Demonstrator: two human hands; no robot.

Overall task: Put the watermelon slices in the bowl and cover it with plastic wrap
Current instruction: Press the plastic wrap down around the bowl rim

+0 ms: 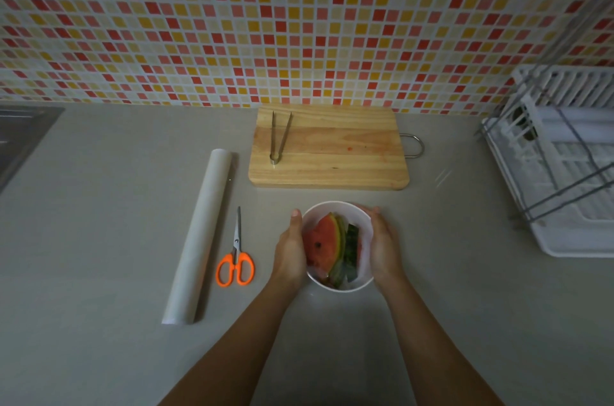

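Note:
A white bowl (pixel 335 208) stands on the grey counter in front of me. Watermelon slices (pixel 324 244) lie in it, red flesh and green rinds showing. A thin clear film seems to lie over the bowl, hard to make out. My left hand (pixel 290 248) presses against the bowl's left side and my right hand (pixel 382 246) against its right side, both cupped around the wall. The roll of plastic wrap (pixel 199 236) lies to the left, pointing away from me.
Orange-handled scissors (pixel 236 256) lie between the roll and the bowl. A wooden cutting board (pixel 332 146) with metal tongs (pixel 279 136) sits behind the bowl. A white dish rack (pixel 558 166) stands at the right, a sink (pixel 20 133) at the far left.

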